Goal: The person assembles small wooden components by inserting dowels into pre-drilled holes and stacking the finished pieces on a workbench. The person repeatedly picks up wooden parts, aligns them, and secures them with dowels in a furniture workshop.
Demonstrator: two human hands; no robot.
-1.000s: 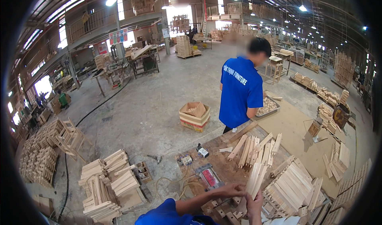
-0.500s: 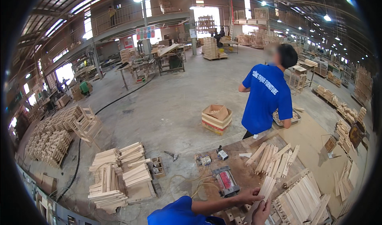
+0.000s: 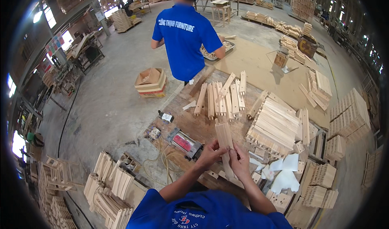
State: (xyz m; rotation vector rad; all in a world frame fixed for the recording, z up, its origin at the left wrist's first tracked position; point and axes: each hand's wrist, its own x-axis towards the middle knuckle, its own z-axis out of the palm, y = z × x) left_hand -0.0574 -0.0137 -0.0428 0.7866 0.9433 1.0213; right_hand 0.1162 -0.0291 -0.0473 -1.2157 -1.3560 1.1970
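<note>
Both hands are closed on a pale wooden slat (image 3: 223, 134), which looks like it may be two pieces side by side. It points away from me above the near edge of the workbench (image 3: 219, 72). My left hand (image 3: 210, 154) grips its left side, and my right hand (image 3: 240, 162) has its thumb along the right side. Just left of my hands, a metal clamp-like device with a red panel (image 3: 184, 142) sits on the bench. Beyond the slat lies a loose group of wooden slats with end pegs (image 3: 221, 97). Right of that is a neat stack of slats (image 3: 273, 125).
A co-worker in a blue shirt (image 3: 184, 46) stands at the bench's far side, beside a tray of small parts (image 3: 227, 47). Crumpled white sheets (image 3: 285, 174) lie right of my hands. A cardboard box (image 3: 150, 83) and stacked slats (image 3: 107, 200) stand on the floor at left.
My view has swung right and down, so the bench and both forearms show more fully. Both hands still hold the slat, which now points more straight ahead.
</note>
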